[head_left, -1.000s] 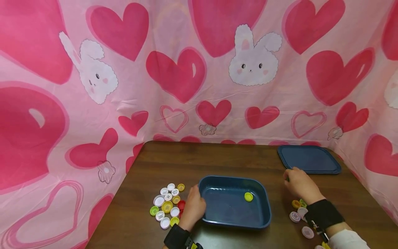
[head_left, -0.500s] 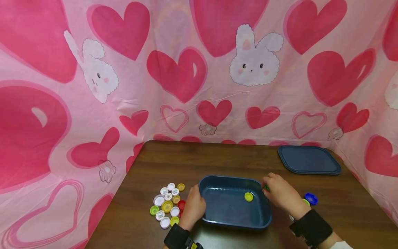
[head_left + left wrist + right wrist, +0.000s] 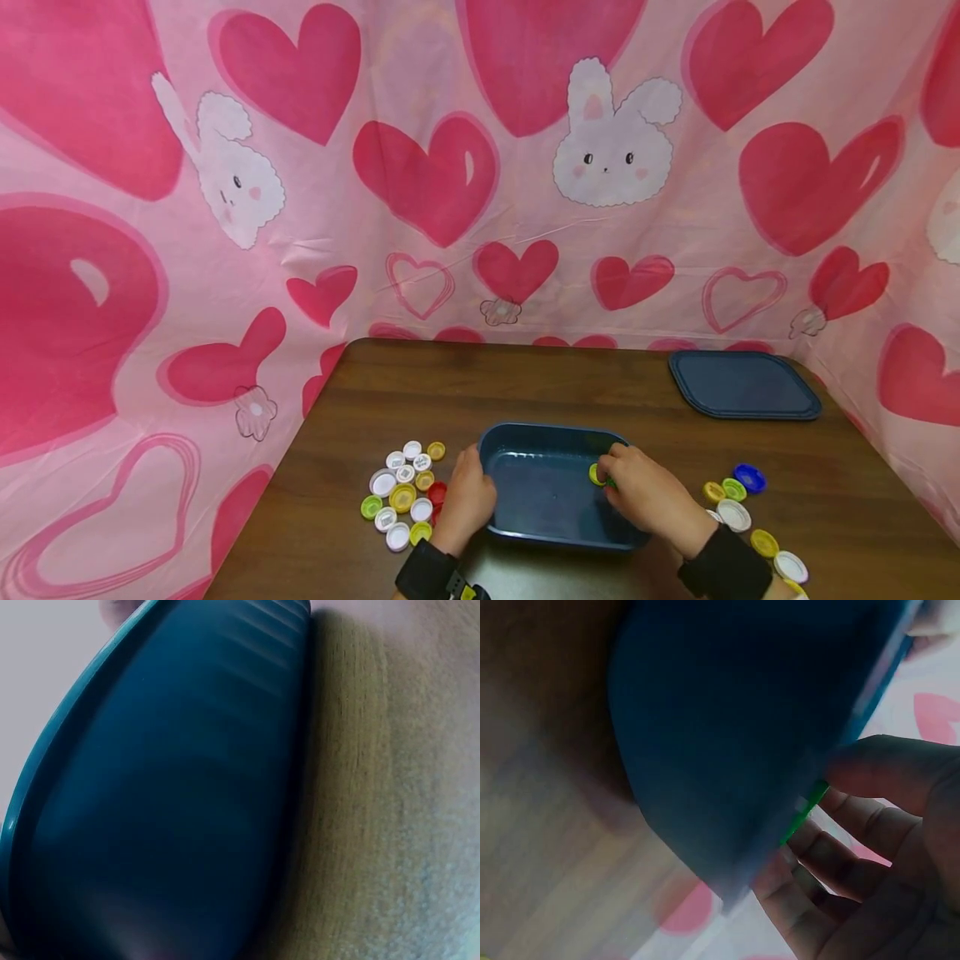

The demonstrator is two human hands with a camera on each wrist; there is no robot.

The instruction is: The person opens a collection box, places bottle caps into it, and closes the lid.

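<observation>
Pile of mixed bottle caps sits on the brown surface at far left, white, yellow, lime and one red, bunched together. Just right of it the left hand curls its fingers over the left rim of the dark blue tub, thumb side against the wall, bracing it. The left wrist view shows only the tub's outer wall and wood grain. Inside the tub, near its right wall, the right hand is lowered in with fingers curled, pinching a green cap by its edge. A yellow-green cap lies on the tub floor touching those fingertips. To do this step well, judging from the pose: keep the left hand steady on the rim so the tub doesn't slide, bring the cap low over the floor before letting the pinch go, so it doesn't bounce out. Further right, loose caps in blue, green, yellow and white are scattered on the surface, and the tub's flat blue lid lies well apart at the back right.
</observation>
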